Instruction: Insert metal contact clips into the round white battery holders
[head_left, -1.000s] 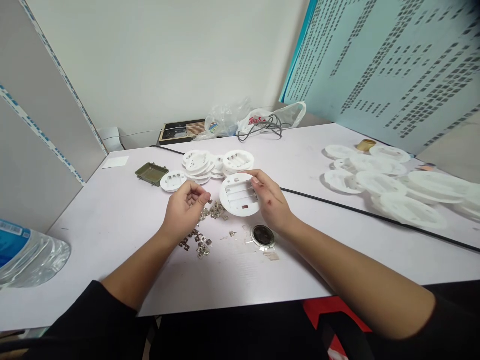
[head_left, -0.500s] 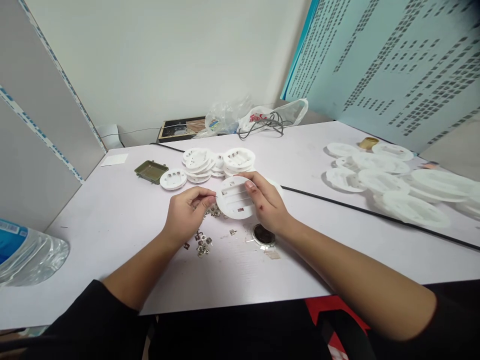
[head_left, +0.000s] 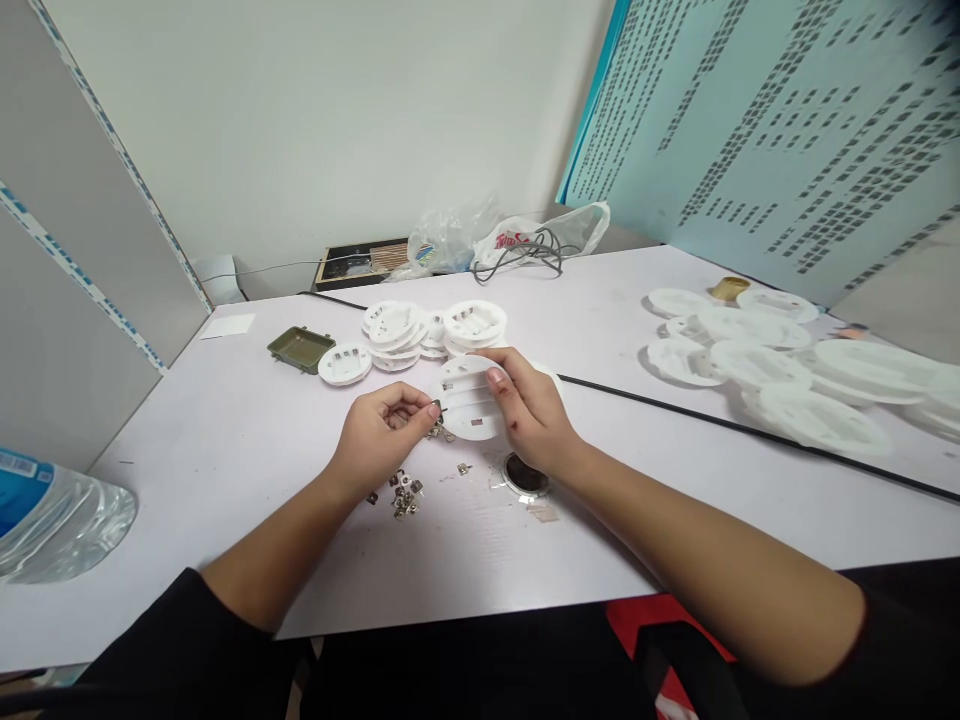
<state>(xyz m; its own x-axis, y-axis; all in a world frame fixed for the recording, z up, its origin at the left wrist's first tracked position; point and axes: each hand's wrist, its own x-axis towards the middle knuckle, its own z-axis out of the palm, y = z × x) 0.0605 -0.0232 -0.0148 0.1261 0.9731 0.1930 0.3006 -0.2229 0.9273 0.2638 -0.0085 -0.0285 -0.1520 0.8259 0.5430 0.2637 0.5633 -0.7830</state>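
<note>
My right hand is closed on the edge of a round white plastic battery housing, thumb on its face; the housing is tilted toward me and has long slots and a small spring at its left. Between the thumb and fingertips of my left hand is a small metal battery contact, just beside the housing's left edge. Under the hands lies a loose pile of metal contacts, with more partly hidden behind my left fingertips. One single contact lies apart.
Stacked white housings stand behind my hands, near an olive tray. More white discs spread at the right beyond a black cable. A dark round hole is in the tabletop; a water bottle lies left.
My left hand has drawn slightly back and turned, so the contact in its fingertips shows more clearly. The right hand still holds the housing in nearly the same place.
</note>
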